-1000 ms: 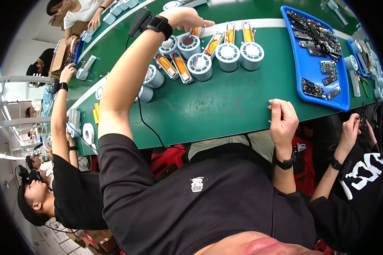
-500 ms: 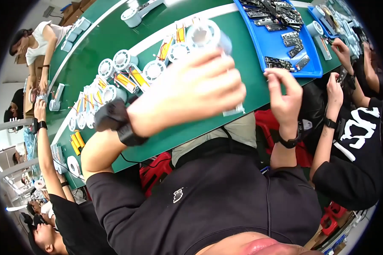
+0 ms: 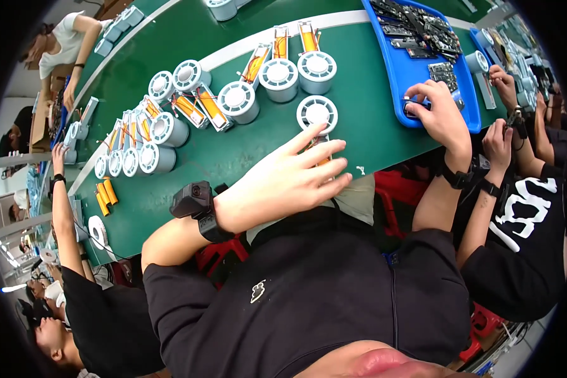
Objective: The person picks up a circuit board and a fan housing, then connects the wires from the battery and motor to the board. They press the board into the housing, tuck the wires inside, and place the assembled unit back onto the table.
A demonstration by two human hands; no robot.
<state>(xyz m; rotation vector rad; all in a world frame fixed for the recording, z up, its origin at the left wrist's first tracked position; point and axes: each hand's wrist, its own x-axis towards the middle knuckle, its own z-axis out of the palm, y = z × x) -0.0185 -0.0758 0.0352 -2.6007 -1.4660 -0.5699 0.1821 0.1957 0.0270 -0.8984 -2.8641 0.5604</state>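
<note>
My left hand [image 3: 299, 173] is open, its fingers spread over the handle of a pale blue fan housing [image 3: 317, 113] near the table's front edge. Its fingertips reach the round head, and the palm hides most of the handle. Inside the near end of the blue tray [image 3: 390, 82], my right hand [image 3: 444, 113] pinches a small dark circuit board [image 3: 414, 107], partly covered by the fingers. Just beyond my left hand stand more fan housings [image 3: 278, 79], their open handles showing yellow batteries [image 3: 256, 65] and thin red wires.
Several more fan housings [image 3: 157, 157] line the green table [image 3: 233, 164] to the left. Loose yellow cells [image 3: 106, 196] and a white tape roll [image 3: 97, 232] lie farther left. Circuit boards [image 3: 416, 28] heap in the tray's far end. A co-worker's hands [image 3: 499, 145] are close on the right.
My left hand has come back toward me from the row of fan housings to the nearest one. My right hand has moved from beside the tray's near edge into the tray.
</note>
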